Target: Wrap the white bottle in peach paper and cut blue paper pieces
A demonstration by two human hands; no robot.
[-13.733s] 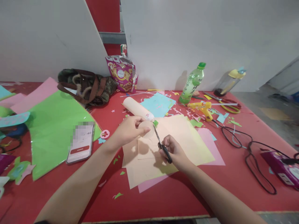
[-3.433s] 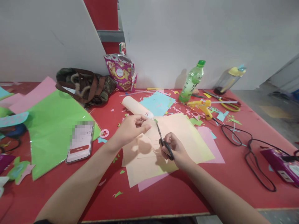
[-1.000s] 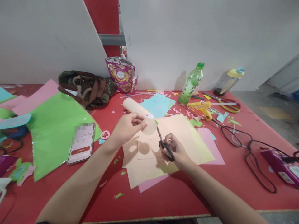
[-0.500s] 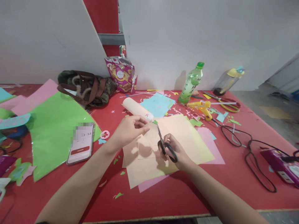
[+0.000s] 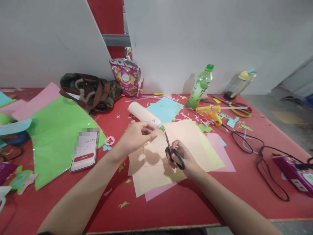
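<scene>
My right hand (image 5: 184, 158) grips a pair of black-handled scissors (image 5: 174, 156) over the pale paper sheets. The blades point away from me. Their tip is at a small green piece (image 5: 161, 128), which looks like paper. My left hand (image 5: 138, 135) is closed in a pinch left of the blades; what its fingers hold, if anything, is hidden. Just beyond the left fingers lies a white cylinder (image 5: 143, 113) with red marks near its end. Under both hands, peach and yellowish sheets (image 5: 200, 147) are stacked over pink paper (image 5: 221, 153).
A phone (image 5: 85, 150) rests on green sheets (image 5: 51, 140) at left. Behind are a camouflage bag (image 5: 107, 96), a purple snack pouch (image 5: 126, 78) and a green bottle (image 5: 200, 86). A yellow glue gun (image 5: 212, 114) trails its cord toward a purple box (image 5: 293, 173) at right. Paper scraps litter the red table (image 5: 186, 209).
</scene>
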